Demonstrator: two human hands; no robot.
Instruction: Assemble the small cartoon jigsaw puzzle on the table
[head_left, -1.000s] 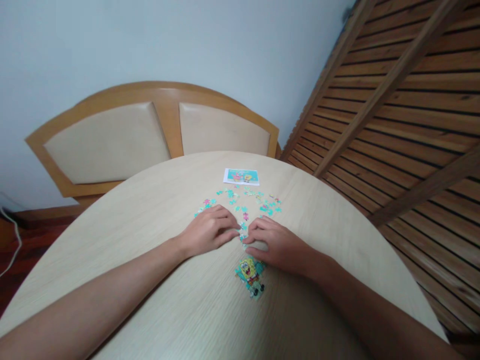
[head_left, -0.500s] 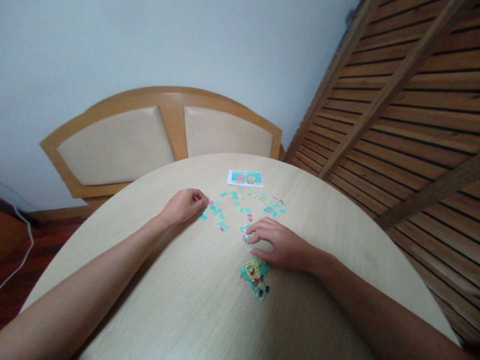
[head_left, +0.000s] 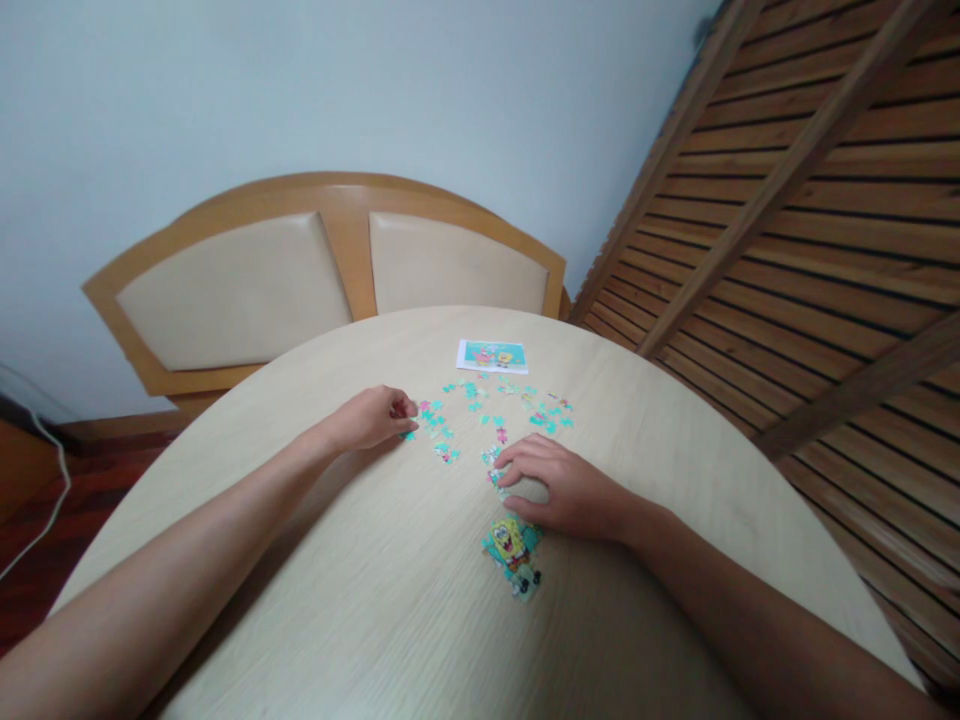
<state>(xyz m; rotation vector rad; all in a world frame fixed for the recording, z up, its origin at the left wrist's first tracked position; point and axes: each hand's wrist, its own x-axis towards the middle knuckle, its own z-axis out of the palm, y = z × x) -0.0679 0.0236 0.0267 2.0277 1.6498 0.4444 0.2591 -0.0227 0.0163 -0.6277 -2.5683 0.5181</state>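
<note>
At the left edge of the scattered jigsaw pieces point(head_left: 435, 418) is my left hand point(head_left: 373, 416), its fingers curled and a gap showing between thumb and fingertips. A teal piece point(head_left: 407, 436) lies under its thumb. My right hand point(head_left: 559, 485) rests palm down, thumb and fingers apart, with fingertips beside a small group of pieces point(head_left: 493, 478). Just below that hand's thumb lies a joined section of the puzzle point(head_left: 513, 555) showing a yellow square cartoon figure; my hand covers part of its upper right.
A picture card point(head_left: 493, 356) with a teal cartoon scene lies beyond the pieces. The round wooden table point(head_left: 337, 600) has a padded chair back point(head_left: 358, 250) behind it. Slatted wooden panels point(head_left: 810, 220) stand at the right; a white cable point(head_left: 60, 480) hangs at far left.
My left hand has shifted down slightly, and its thumb and fingertips have parted. My right hand and the joined section hold their places.
</note>
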